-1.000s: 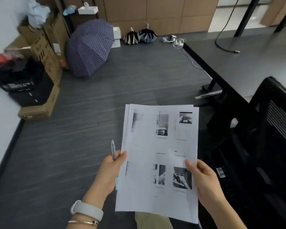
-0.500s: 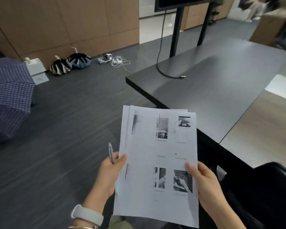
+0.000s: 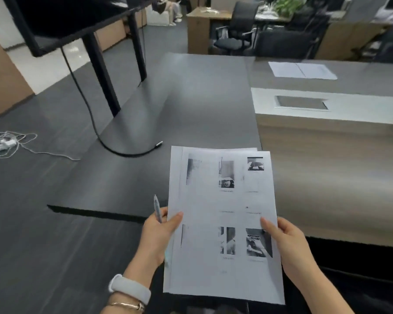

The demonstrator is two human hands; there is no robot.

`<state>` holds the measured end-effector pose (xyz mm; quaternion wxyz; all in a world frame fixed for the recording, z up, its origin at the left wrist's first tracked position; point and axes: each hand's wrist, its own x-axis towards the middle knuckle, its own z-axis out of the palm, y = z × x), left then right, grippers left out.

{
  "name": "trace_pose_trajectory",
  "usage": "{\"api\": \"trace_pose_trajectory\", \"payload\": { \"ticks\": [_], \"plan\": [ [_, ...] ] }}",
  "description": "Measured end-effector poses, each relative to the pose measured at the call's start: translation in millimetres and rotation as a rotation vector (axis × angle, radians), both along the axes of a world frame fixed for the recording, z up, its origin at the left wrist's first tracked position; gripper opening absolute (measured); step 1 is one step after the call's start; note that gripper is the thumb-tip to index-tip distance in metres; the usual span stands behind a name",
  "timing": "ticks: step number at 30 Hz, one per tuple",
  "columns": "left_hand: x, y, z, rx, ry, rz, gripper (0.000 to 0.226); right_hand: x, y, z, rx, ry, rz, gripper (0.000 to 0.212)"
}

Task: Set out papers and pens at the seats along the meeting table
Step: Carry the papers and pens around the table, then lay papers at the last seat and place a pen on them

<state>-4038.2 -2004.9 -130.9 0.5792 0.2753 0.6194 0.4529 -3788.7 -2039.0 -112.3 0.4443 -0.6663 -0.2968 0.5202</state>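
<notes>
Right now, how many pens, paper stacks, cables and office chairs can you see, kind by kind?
Pen, in left hand: 1
Paper stacks, held stack and table stack: 2
Black cable: 1
White cord bundle: 1
Office chair: 1
Total: 6

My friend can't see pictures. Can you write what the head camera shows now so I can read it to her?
Two hands hold a stack of printed papers above the near end of a long meeting table; the left hand also grips a pen, and the right hand holds the other edge. Two sheets already lie at a seat on the far side.
</notes>
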Motion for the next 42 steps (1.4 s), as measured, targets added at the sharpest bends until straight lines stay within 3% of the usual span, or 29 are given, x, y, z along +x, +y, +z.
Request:
{"api": "trace_pose_trajectory", "payload": {
  "ticks": [8,14,18,23,27,30,33,35,38,41,42],
  "plan": [
    [75.9,94.4,-2.0,0.02,-0.019,-0.294,0.007,55.7,49.9,-4.6,-0.049,-0.154,-0.251,0.017],
    [160.7,161.5,-21.5,-0.014,0.036,-0.381,0.021,136.2,117.6,-32.0,-0.092,-0.307,-0.335,0.027],
    [228.5,200.7,-43.7,-0.078,0.078,-0.432,0.029,198.2,153.9,-45.3,-0.154,-0.386,-0.406,0.023],
    [299.4,222.2,-65.9,-0.154,0.122,-0.54,0.014,266.6,169.8,-56.1,-0.216,-0.456,-0.418,0.014],
    [347.3,232.4,-81.3,-0.222,0.142,-0.603,0.022,314.9,176.3,-66.1,-0.321,-0.531,-0.407,0.015],
    [370.3,236.2,-86.3,-0.245,0.2,-0.666,0.014,345.6,178.1,-73.5,-0.391,-0.575,-0.363,0.017],
    [378.0,236.0,-87.6,-0.137,0.309,-0.679,0.022,361.0,186.7,-75.4,-0.468,-0.662,-0.317,0.029],
    [374.1,234.5,-84.6,0.047,0.523,-0.681,0.015,360.8,192.2,-73.1,-0.525,-0.868,-0.317,0.048],
    [374.6,232.1,-91.4,0.338,0.733,-0.835,0.055,336.9,199.6,-73.0,-0.42,-1.085,-0.286,0.056],
    [385.9,225.5,-117.5,0.626,1.083,-1.074,0.075,295.1,198.2,-94.4,-0.33,-1.147,0.072,0.055],
    [389.8,224.8,-125.4,0.64,1.184,-1.167,0.078,285.2,198.0,-102.7,-0.349,-1.136,0.187,0.056]
  ]
}}
